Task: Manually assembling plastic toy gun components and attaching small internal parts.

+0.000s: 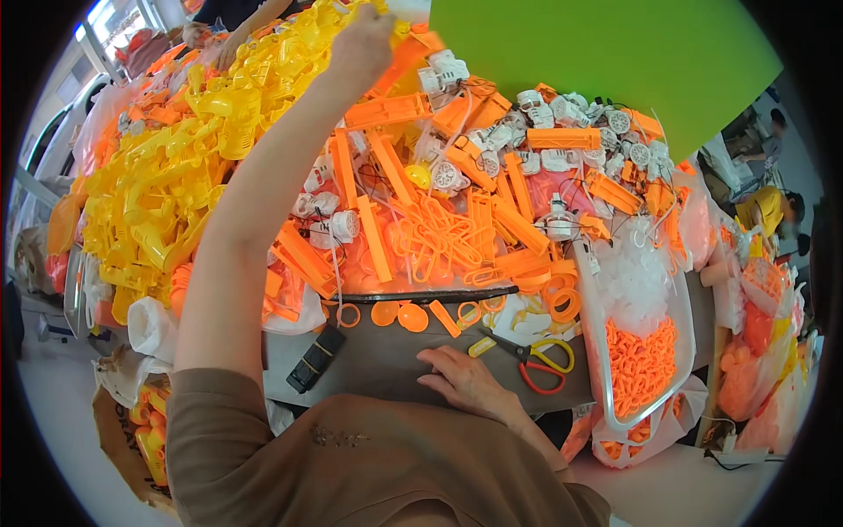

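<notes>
My left arm stretches far up across the pile. My left hand (pixel 362 51) is at the top, beside an orange plastic piece (pixel 409 61) and the heap of yellow plastic parts (pixel 255 83). Its fingers look curled, and what they hold, if anything, is hidden. On the grey table edge in front of me lies my right hand (pixel 470 379), fingers stretched out with nothing in them. Just to its right are scissors (pixel 537 358) with one yellow and one red handle. A black block-shaped object (pixel 316 358) rests on the table to its left.
Orange trough-shaped pieces (pixel 375 241), orange loops (pixel 435 237) and white wired units (pixel 558 220) cover the middle. A clear tray (pixel 688 351) at right holds small orange links (pixel 639 364) and translucent pieces (pixel 634 272). A green panel (pixel 597 70) stands behind. Another person's arm (pixel 246 35) shows far left.
</notes>
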A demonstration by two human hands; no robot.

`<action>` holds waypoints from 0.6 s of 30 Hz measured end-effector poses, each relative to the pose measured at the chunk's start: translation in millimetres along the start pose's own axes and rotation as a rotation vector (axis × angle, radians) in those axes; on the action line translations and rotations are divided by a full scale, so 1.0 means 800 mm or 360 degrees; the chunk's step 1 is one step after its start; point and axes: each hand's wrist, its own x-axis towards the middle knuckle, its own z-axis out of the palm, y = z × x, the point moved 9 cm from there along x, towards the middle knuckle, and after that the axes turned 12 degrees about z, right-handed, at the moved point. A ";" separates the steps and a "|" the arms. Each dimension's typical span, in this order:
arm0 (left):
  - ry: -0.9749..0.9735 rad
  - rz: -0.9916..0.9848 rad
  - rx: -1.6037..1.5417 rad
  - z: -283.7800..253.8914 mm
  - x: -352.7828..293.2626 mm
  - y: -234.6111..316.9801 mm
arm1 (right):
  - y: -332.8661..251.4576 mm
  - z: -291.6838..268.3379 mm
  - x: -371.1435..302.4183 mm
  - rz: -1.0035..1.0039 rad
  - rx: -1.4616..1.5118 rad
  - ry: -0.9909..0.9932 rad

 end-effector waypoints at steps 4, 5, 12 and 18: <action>0.0073 -0.0417 0.0098 -0.016 -0.043 -0.061 | 0.007 -0.001 -0.009 0.0070 0.0052 -0.0017; 0.0072 -0.0418 0.0098 -0.020 -0.054 -0.078 | 0.007 -0.002 -0.012 0.0071 0.0052 -0.0017; -0.0179 -0.1420 -0.0617 -0.032 -0.101 -0.142 | 0.005 0.000 -0.012 0.0080 0.0096 -0.0068; 0.0302 0.0136 -0.0183 -0.068 -0.062 0.026 | -0.001 0.003 -0.010 0.0033 0.0058 -0.0045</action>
